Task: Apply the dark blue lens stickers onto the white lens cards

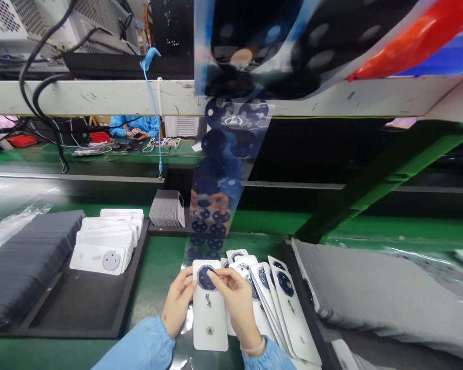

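A white phone-shaped panel (210, 321) with dark printed marks stands near the bottom centre, a dark blue round piece (206, 278) at its upper end. My left hand (176, 300) grips the panel's left edge. My right hand (237, 303) has its thumb and fingers closed at the right edge of the round piece. Just right of it, several white panels with dark blue circles (293, 313) lie fanned and overlapping. Hanging behind the panel is a clear strip with dark discs (212, 195), its lower end close to my hands.
A black tray (81, 308) at left holds white panels (100, 257) and a long row of dark sheets (31, 262). A grey stack (167, 208) stands at the back. Grey sheets (381, 288) fill the right tray. A green strut (370, 180) slants at right. Across the bench, a person's hands (137, 133) show.
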Available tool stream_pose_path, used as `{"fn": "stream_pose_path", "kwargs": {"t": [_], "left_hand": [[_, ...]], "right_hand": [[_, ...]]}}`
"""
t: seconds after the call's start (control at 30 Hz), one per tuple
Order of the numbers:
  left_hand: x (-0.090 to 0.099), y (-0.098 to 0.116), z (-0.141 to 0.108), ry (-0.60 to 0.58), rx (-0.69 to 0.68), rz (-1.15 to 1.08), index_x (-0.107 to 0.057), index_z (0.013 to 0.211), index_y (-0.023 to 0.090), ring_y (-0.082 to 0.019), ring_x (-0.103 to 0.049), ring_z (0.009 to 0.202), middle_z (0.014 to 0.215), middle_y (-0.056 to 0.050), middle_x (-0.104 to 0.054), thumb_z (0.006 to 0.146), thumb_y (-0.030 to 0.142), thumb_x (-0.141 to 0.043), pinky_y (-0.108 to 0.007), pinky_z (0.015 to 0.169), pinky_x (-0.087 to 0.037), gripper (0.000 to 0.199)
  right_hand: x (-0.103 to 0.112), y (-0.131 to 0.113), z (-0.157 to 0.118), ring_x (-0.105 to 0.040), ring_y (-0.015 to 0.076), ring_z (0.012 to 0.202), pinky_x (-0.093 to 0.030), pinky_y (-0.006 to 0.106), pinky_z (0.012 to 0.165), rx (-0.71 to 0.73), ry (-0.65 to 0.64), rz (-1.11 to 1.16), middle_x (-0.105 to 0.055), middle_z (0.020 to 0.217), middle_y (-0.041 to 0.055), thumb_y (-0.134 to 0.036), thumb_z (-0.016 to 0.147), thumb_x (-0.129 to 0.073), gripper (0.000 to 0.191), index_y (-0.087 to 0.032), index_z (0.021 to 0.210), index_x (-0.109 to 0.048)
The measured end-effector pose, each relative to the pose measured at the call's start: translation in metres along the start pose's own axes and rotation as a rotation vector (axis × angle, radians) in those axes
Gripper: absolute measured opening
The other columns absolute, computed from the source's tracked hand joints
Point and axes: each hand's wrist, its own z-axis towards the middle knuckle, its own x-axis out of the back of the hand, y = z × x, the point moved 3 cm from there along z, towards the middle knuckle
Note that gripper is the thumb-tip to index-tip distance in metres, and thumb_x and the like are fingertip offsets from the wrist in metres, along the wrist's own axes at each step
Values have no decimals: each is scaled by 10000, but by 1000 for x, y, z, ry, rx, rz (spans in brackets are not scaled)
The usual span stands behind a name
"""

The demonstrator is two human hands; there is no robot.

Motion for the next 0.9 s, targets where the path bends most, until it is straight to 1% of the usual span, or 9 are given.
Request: {"fn": "stream_pose_path", "kwargs": {"t": [0.13,0.3,0.43,0.63,0.9], "left_hand": [[-1,2,-1,-11,-7,8,-615,1218,168,-253,-696,898,1007,-108,-766,803,418,-700,-285,720,-520,492],[-3,4,0,-3,-3,30,-608,1225,156,-263,-701,888,970,-114,-774,780,427,-719,-295,714,-526,532],[-3,3,0,-11,-2,26,-593,1239,160,-262,-700,901,981,-112,-773,798,421,-701,-292,707,-526,523],[-2,1,0,-13,8,13,-600,1227,161,-269,-701,916,1008,-121,-769,788,431,-711,-295,708,-530,527],[-4,4,0,-16,6,20,-591,1243,161,-274,-703,916,997,-120,-772,789,424,-710,-313,724,-536,538]], "right_hand": [[0,0,0,-549,182,641,-443,324,622,-8,-1,-13,-658,655,30,-419,667,-802,254,-185,708,-711],[0,2,0,-553,183,652,-443,327,644,-19,0,-24,-667,661,28,-411,666,-803,243,-188,715,-718],[1,4,1,-562,189,654,-448,332,641,-21,10,-27,-678,670,34,-425,659,-803,258,-188,719,-720],[0,1,2,-588,195,646,-460,335,635,-16,21,-21,-691,660,35,-426,644,-812,261,-189,704,-721],[-1,0,1,-603,191,636,-467,326,625,-9,27,-17,-692,653,32,-428,648,-816,266,-187,708,-720]]}}
